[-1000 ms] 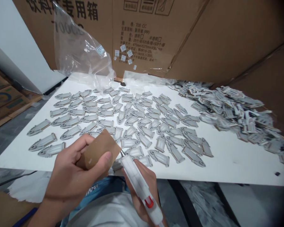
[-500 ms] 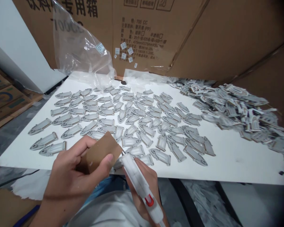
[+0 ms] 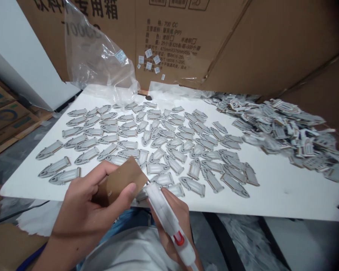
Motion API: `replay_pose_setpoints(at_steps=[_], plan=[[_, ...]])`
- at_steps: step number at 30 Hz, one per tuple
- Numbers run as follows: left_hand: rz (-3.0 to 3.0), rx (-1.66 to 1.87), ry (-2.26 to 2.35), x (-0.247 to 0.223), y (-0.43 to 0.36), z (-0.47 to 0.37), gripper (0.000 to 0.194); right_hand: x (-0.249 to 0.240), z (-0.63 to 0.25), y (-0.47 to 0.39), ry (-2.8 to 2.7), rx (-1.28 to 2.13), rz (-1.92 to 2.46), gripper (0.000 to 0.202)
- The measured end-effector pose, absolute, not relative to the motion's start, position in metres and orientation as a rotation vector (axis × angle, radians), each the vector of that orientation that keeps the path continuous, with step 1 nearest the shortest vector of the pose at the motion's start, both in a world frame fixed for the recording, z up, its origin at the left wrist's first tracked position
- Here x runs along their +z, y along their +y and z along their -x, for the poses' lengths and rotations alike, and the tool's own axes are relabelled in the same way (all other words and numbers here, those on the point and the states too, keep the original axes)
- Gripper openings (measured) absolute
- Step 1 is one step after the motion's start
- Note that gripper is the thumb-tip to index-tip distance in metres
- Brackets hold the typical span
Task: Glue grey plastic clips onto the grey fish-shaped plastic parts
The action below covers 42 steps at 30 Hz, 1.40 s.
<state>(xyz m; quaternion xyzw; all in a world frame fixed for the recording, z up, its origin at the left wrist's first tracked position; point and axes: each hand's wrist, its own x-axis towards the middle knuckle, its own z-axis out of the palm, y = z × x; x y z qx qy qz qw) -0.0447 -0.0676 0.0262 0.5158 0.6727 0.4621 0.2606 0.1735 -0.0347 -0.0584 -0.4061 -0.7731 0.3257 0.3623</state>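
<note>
Head view: left hand (image 3: 86,210) pinching brown card piece (image 3: 122,180) tilted up to meet glue gun (image 3: 169,222) nozzle, right hand (image 3: 173,214) wrapped around gun below table (image 3: 285,192) edge

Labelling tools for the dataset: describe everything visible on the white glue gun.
The glue gun is a slim white plastic body with a red trigger low on it and a thin metal nozzle at the top. It slants up-left from the bottom edge of the frame, below the white table's near edge. The right hand grips it from beneath; its nozzle meets the edge of the brown card piece held in the left hand.
</note>
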Motion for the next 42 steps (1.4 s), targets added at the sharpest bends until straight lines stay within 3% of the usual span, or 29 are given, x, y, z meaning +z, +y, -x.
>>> replay_pose_setpoints(at_steps=[24, 42], plan=[[-1.429, 1.226, 1.926, 0.038, -0.071, 0.038, 0.025, -0.063, -0.175, -0.039, -1.983, 0.871, 1.073, 0.014], [-2.119, 1.069, 1.713, 0.066, -0.044, 0.071, 0.006, -0.063, -0.176, -0.034, -2.014, 0.936, 1.079, 0.013]])
